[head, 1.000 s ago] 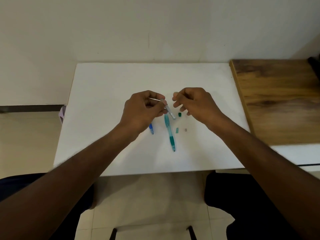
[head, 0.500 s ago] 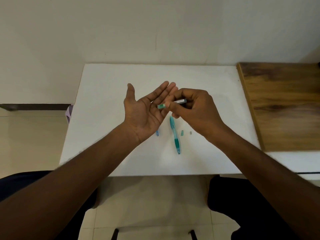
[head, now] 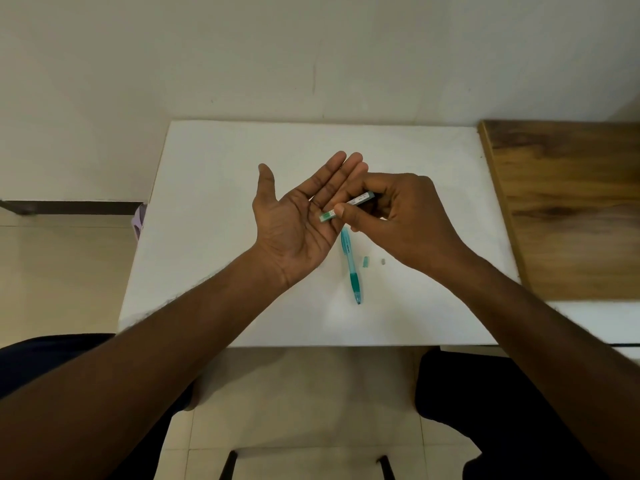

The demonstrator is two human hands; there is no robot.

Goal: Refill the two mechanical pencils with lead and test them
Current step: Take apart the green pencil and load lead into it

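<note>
My left hand (head: 298, 216) is held palm up over the white table (head: 214, 188), fingers spread, nothing in it that I can make out. My right hand (head: 398, 216) grips a small lead case (head: 344, 206), tilted with its green end down over the left palm. A teal mechanical pencil (head: 351, 265) lies on the table just below both hands, tip toward me. Beside it to the right lie a small teal cap (head: 365, 262) and a tiny grey eraser piece (head: 383, 261). The blue pencil is hidden under my left hand.
A wooden board (head: 568, 202) adjoins the table on the right. A wall stands behind the table's far edge. My knees and a tiled floor (head: 294, 410) show under the near edge. A small purple object (head: 139, 216) peeks out at the table's left side.
My left hand turned from a closed grip to an open, upturned palm. The right hand took the lead case and tilted it over that palm. The blue pencil went out of sight.
</note>
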